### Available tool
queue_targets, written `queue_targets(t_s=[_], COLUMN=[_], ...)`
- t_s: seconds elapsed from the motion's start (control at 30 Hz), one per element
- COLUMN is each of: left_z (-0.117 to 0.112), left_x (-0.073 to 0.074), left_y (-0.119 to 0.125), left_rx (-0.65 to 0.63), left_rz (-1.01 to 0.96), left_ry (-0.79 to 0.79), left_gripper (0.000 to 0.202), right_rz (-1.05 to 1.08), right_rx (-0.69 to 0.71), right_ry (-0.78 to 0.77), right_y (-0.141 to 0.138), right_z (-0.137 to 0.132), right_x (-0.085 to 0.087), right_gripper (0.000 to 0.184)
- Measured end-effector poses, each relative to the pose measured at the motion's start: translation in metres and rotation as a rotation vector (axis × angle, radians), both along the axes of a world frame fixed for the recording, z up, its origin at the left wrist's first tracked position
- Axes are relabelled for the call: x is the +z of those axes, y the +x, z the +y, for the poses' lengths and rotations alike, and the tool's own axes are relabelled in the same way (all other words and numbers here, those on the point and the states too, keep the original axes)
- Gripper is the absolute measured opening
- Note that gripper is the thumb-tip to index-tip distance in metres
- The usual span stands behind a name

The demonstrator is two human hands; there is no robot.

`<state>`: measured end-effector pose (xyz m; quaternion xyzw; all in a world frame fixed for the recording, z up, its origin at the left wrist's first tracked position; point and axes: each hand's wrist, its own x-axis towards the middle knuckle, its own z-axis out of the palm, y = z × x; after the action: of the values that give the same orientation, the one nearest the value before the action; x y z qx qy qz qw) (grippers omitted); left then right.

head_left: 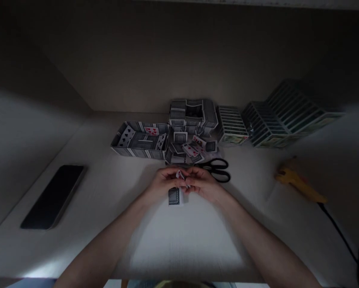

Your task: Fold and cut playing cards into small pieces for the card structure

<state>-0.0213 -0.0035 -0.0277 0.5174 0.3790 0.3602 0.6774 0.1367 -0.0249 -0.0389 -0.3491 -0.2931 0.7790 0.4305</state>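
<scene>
White desk (179,240) | playing cards (140,140) centre | black phone (53,197) left | beige wall (179,52)

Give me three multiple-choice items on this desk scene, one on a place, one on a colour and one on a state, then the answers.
1. Where do the scissors lie?
A) On the phone
B) Just beyond the right hand
C) Under the left forearm

2. What colour are the scissors' handles?
A) Black
B) Yellow
C) Red

3. What are the hands doing?
A) The right hand grips the scissors
B) The left hand rests on the phone
C) The left hand and right hand meet around a card

Answers:
1 B, the scissors lie just past the right hand's knuckles.
2 A, both finger loops show black.
3 C, the fingers of both hands close around the card.
</scene>
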Motion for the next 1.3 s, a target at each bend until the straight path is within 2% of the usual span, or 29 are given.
queue_targets(t_s=[0.17, 0.33, 0.43, 0.67, 0.9, 1.13, 1.3], left_z=[0.004, 0.001, 0.0, -0.001, -0.003, 0.0, -0.001], left_x=[0.0, 0.003, 0.003, 0.005, 0.003, 0.002, 0.0], left_y=[-0.004, -0.003, -0.003, 0.0, -0.003, -0.006, -0.005], left_rx=[0.079, 0.069, 0.067, 0.034, 0.018, 0.081, 0.056], left_rz=[0.165, 0.235, 0.245, 0.201, 0.1, 0.11, 0.07], left_ry=[0.218, 0.29, 0.31, 0.253, 0.013, 0.044, -0.008], left_gripper=[0.016, 0.013, 0.012, 0.016, 0.027, 0.02, 0.02], right_rz=[-0.212, -0.428, -0.452, -0.386, -0.308, -0.317, -0.362], right_rx=[-0.132, -0.195, -0.214, -0.203, -0.234, -0.309, -0.306], right_ry=[0.083, 0.268, 0.274, 0.22, 0.207, 0.225, 0.245], right_y=[-0.007, -0.01, -0.01, -0.008, -0.01, -0.013, -0.014], right_z=[-0.001, -0.002, -0.003, -0.001, -0.002, -0.005, -0.006], right_x=[-0.005, -0.011, -0.009, -0.007, -0.008, -0.004, -0.006], right_gripper=[0.031, 0.021, 0.021, 0.028, 0.027, 0.022, 0.02])
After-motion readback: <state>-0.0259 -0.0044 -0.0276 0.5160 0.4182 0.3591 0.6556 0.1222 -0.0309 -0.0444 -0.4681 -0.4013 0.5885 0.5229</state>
